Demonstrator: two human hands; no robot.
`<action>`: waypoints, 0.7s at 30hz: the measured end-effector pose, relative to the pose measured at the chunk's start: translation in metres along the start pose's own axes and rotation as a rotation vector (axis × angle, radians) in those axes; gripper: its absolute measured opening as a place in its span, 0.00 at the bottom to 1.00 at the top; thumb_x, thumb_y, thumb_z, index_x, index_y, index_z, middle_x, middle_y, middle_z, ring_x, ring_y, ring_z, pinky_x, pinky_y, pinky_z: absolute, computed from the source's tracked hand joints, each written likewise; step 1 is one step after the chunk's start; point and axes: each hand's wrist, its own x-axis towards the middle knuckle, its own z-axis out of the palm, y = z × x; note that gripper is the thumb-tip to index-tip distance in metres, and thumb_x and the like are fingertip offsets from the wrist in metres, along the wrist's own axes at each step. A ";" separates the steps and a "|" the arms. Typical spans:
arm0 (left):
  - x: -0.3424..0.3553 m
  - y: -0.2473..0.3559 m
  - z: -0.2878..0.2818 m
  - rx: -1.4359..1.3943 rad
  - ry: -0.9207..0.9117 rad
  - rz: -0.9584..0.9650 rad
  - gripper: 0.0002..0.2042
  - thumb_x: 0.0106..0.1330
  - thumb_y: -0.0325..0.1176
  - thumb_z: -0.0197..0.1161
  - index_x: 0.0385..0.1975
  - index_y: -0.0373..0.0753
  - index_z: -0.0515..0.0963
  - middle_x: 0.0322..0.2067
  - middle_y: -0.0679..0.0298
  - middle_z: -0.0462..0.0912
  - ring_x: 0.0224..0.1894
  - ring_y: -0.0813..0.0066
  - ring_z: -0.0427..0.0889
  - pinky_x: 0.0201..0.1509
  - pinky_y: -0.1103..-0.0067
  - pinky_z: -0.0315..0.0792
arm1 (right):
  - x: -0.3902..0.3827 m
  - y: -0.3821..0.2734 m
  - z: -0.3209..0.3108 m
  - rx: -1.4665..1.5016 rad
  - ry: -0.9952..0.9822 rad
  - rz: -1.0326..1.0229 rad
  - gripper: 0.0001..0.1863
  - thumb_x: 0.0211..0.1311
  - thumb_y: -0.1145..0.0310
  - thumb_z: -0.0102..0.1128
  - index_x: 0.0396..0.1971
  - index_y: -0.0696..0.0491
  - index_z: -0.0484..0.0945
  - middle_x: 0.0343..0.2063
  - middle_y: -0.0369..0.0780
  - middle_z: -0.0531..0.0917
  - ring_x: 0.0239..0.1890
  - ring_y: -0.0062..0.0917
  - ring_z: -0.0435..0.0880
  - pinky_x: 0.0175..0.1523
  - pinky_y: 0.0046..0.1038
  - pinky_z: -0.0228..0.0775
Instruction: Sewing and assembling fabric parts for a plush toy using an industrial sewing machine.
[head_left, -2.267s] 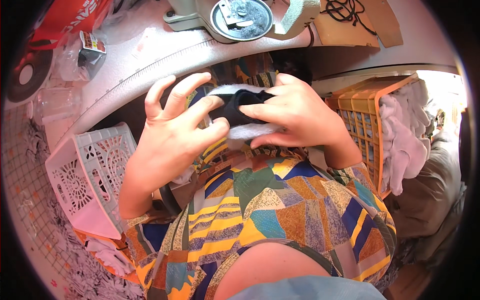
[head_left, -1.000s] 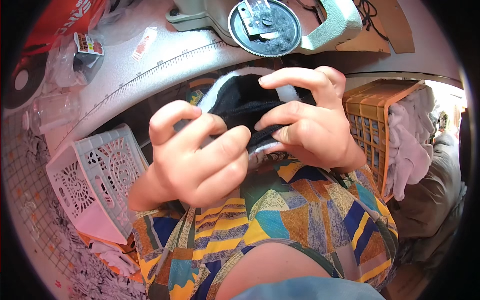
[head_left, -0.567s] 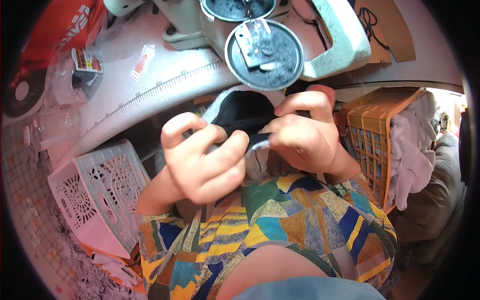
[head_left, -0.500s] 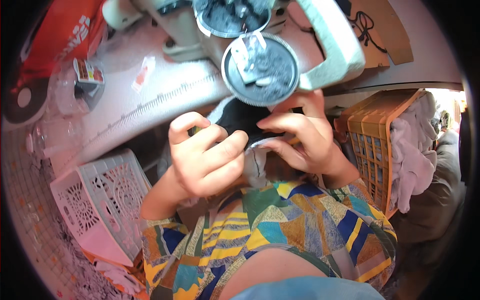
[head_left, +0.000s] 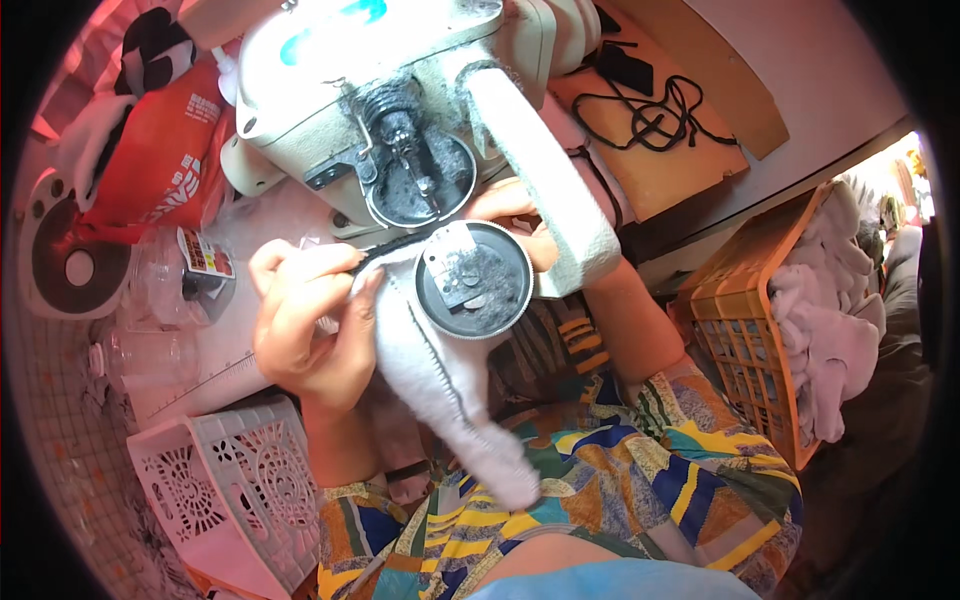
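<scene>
A white sock (head_left: 455, 400) with a dark seam line hangs down from the sewing machine (head_left: 400, 70). Its upper dark edge runs between two round metal discs, and the lower disc (head_left: 473, 280) covers part of the fabric. On the left, my left hand (head_left: 320, 325) is closed, pinching the sock's dark edge between thumb and fingers. My right hand (head_left: 520, 215) reaches behind the pale machine arm (head_left: 545, 170), its bent fingers beside the discs on the sock's other end. The disc and the arm hide part of that grip. Grey lint coats the upper disc (head_left: 425, 185).
An orange basket (head_left: 735, 300) piled with white socks stands at the right. At the lower left is a white perforated plastic basket (head_left: 225, 480). A red bag (head_left: 165, 150) and a clear bottle (head_left: 155, 355) sit left; a black cord (head_left: 665, 115) lies on cardboard at the back right.
Both hands have moved up and left, bringing the sock's edge from below the discs to between them. The sock now hangs down in sight, and more of the machine shows.
</scene>
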 end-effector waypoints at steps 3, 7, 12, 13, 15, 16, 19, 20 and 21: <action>0.012 0.007 -0.005 0.118 -0.045 0.144 0.12 0.44 0.18 0.70 0.26 0.37 0.74 0.28 0.59 0.84 0.28 0.69 0.80 0.43 0.69 0.62 | 0.004 -0.006 -0.001 -0.076 0.015 -0.156 0.09 0.50 0.75 0.66 0.33 0.58 0.81 0.29 0.36 0.84 0.33 0.17 0.80 0.39 0.23 0.72; 0.015 0.008 -0.001 0.179 -0.084 0.246 0.08 0.44 0.20 0.66 0.24 0.36 0.75 0.29 0.61 0.84 0.28 0.69 0.82 0.45 0.69 0.62 | 0.002 -0.006 -0.005 -0.125 0.126 -0.244 0.05 0.51 0.78 0.65 0.30 0.59 0.83 0.26 0.37 0.84 0.29 0.17 0.80 0.35 0.21 0.71; 0.009 0.005 0.005 0.184 -0.105 0.210 0.10 0.43 0.19 0.64 0.27 0.34 0.76 0.31 0.60 0.84 0.32 0.68 0.82 0.48 0.70 0.60 | 0.001 -0.020 -0.009 -0.023 0.202 -0.068 0.05 0.50 0.81 0.62 0.29 0.61 0.83 0.26 0.40 0.85 0.28 0.18 0.82 0.33 0.20 0.71; 0.009 0.004 0.006 0.188 -0.109 0.205 0.10 0.44 0.19 0.64 0.28 0.34 0.76 0.32 0.60 0.84 0.32 0.68 0.82 0.48 0.70 0.61 | 0.001 -0.021 -0.010 -0.041 0.195 -0.086 0.06 0.50 0.82 0.62 0.29 0.62 0.83 0.26 0.40 0.85 0.28 0.19 0.82 0.33 0.21 0.71; 0.008 0.004 0.005 0.199 -0.116 0.196 0.10 0.44 0.19 0.64 0.28 0.34 0.76 0.33 0.60 0.84 0.33 0.68 0.82 0.48 0.70 0.61 | 0.002 -0.023 -0.012 -0.074 0.184 -0.080 0.06 0.49 0.80 0.66 0.30 0.61 0.84 0.28 0.41 0.85 0.30 0.20 0.83 0.35 0.21 0.73; 0.007 0.003 0.004 0.188 -0.123 0.184 0.10 0.44 0.19 0.64 0.29 0.34 0.76 0.33 0.60 0.84 0.34 0.68 0.82 0.48 0.71 0.61 | 0.003 -0.022 -0.012 -0.085 0.182 -0.107 0.07 0.48 0.79 0.67 0.30 0.61 0.84 0.28 0.41 0.86 0.30 0.20 0.83 0.36 0.21 0.73; 0.006 0.000 0.004 0.152 -0.135 0.152 0.11 0.44 0.19 0.64 0.30 0.35 0.76 0.34 0.60 0.83 0.36 0.69 0.82 0.47 0.71 0.61 | 0.004 -0.023 -0.016 -0.111 0.164 -0.138 0.08 0.47 0.76 0.71 0.30 0.59 0.85 0.30 0.40 0.86 0.32 0.20 0.83 0.38 0.21 0.73; 0.006 0.000 0.004 0.141 -0.135 0.141 0.12 0.45 0.18 0.64 0.30 0.35 0.76 0.35 0.60 0.83 0.36 0.69 0.82 0.47 0.71 0.61 | 0.004 -0.023 -0.015 -0.113 0.171 -0.140 0.08 0.47 0.76 0.71 0.30 0.59 0.85 0.30 0.40 0.86 0.32 0.20 0.83 0.38 0.21 0.73; 0.005 0.000 0.004 0.132 -0.140 0.130 0.12 0.45 0.18 0.64 0.31 0.36 0.76 0.35 0.60 0.83 0.36 0.69 0.81 0.47 0.71 0.61 | 0.003 -0.023 -0.015 -0.109 0.179 -0.142 0.08 0.47 0.76 0.71 0.30 0.59 0.85 0.30 0.40 0.86 0.32 0.20 0.83 0.38 0.21 0.73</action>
